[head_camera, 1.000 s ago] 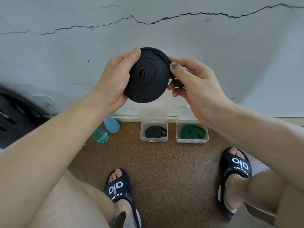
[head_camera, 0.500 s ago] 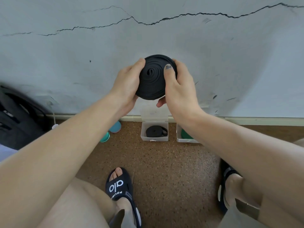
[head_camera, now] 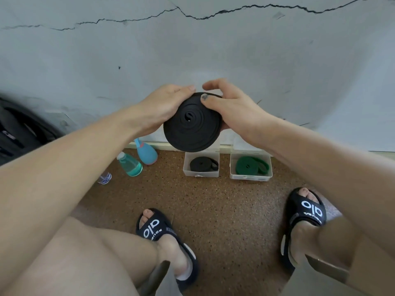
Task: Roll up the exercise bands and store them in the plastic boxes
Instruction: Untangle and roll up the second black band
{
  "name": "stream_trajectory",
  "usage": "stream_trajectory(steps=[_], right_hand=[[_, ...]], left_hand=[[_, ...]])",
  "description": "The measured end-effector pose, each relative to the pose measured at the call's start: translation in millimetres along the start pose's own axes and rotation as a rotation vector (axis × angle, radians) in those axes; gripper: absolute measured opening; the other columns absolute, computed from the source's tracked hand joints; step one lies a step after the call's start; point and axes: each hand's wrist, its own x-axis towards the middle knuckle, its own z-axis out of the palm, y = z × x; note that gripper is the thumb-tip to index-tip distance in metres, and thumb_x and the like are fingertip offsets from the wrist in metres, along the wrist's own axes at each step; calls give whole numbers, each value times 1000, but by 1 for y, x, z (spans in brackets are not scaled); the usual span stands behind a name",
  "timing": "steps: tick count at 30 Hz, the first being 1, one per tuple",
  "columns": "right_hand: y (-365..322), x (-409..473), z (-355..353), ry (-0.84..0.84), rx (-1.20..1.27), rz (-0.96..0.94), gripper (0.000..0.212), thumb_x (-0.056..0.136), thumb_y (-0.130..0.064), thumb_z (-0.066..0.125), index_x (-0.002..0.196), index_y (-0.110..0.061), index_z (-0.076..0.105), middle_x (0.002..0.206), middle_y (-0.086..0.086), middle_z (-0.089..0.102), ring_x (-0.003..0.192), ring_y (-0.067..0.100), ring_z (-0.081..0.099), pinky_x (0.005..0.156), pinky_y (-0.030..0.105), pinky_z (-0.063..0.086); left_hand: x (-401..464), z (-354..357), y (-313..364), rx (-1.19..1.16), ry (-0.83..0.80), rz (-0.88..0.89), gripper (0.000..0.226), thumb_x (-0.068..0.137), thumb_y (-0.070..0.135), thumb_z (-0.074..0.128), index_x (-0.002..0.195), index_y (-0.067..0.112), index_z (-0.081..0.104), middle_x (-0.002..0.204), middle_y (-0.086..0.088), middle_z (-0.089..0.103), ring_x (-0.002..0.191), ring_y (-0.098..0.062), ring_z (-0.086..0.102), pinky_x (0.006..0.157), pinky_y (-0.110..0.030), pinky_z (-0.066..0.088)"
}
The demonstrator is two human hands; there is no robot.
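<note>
A thick black exercise band rolled into a flat coil [head_camera: 192, 127] is held in the air between both hands, above the boxes. My left hand [head_camera: 164, 107] grips its left rim with fingers curled over the top edge. My right hand [head_camera: 230, 110] grips the right rim, thumb pressed on the coil's face. On the floor by the wall stand two clear plastic boxes with lids open: the left box [head_camera: 202, 173] holds a smaller black rolled band [head_camera: 203, 163], the right box [head_camera: 250, 175] holds a green rolled band [head_camera: 252, 165].
A teal bottle [head_camera: 130, 165], a blue bottle [head_camera: 147, 152] and a small clear bottle [head_camera: 104, 178] lie on the speckled brown floor left of the boxes. A dark bag [head_camera: 19, 131] leans at the far left. My sandalled feet [head_camera: 162, 233] sit near the bottom. A cracked wall stands behind.
The coil and both hands have come down toward the boxes and the coil has tilted flatter. The green band's box, hidden half a second ago, shows again.
</note>
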Motion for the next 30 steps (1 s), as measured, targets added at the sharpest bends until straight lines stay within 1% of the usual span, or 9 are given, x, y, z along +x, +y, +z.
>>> stream_trajectory(steps=[5,9,12,15,18,20,24,27,30], right_hand=[[6,5,1,-76,-54,41,15,106,-23,52,119,-16,54,113,13,68,93,25,72,76,47,64],[6,15,5,-112,-55,30,6,107,-21,50,106,-15,54,107,17,66,85,26,66,72,51,60],[12,30,2,-114,-99,60,7,106,-21,51,103,-15,55,94,15,59,71,22,54,52,32,44],[31,48,-2,-113,-170,120,8,104,-24,53,102,-19,58,94,10,55,77,21,45,54,25,33],[65,63,5,-135,-184,156,9,105,-26,54,103,-20,61,96,8,62,78,18,52,61,29,42],[90,73,13,-135,-154,197,10,105,-27,54,108,-21,61,101,9,65,84,19,58,61,30,48],[141,98,25,-9,-54,300,11,105,-28,54,104,-19,60,92,6,59,67,18,52,38,22,38],[189,117,36,153,43,419,13,106,-28,52,108,-17,59,90,6,58,63,21,53,38,23,39],[242,131,50,262,109,527,19,107,-27,51,116,-13,59,101,10,63,75,25,61,41,24,44]], left_hand=[[-4,-9,-10,-112,-172,-115,36,110,32,38,99,14,68,84,2,76,81,-9,71,73,-23,56],[4,-15,-24,-231,-163,-141,34,109,30,40,108,10,68,94,-5,77,85,-14,73,75,-26,59],[16,-16,-36,-288,-160,-204,34,109,31,42,114,10,67,99,-4,78,91,-15,73,76,-26,60],[28,-12,-53,-245,-246,-228,33,109,34,40,119,15,65,112,0,76,105,-12,71,83,-23,58],[40,-10,-79,-99,-327,-251,32,106,34,48,116,8,64,106,-2,73,100,-14,68,83,-25,54],[51,-6,-102,-58,-311,-266,37,103,31,54,117,-3,60,99,-10,66,94,-19,62,82,-32,48],[78,17,-157,-192,-158,-319,29,101,31,61,116,7,68,106,-9,74,100,-22,69,88,-38,53],[95,42,-196,-323,-126,-439,34,99,37,64,123,13,66,118,-6,73,111,-19,68,94,-38,58],[109,71,-236,-355,-87,-513,40,95,33,70,131,21,58,120,-6,68,110,-19,68,89,-36,61]])
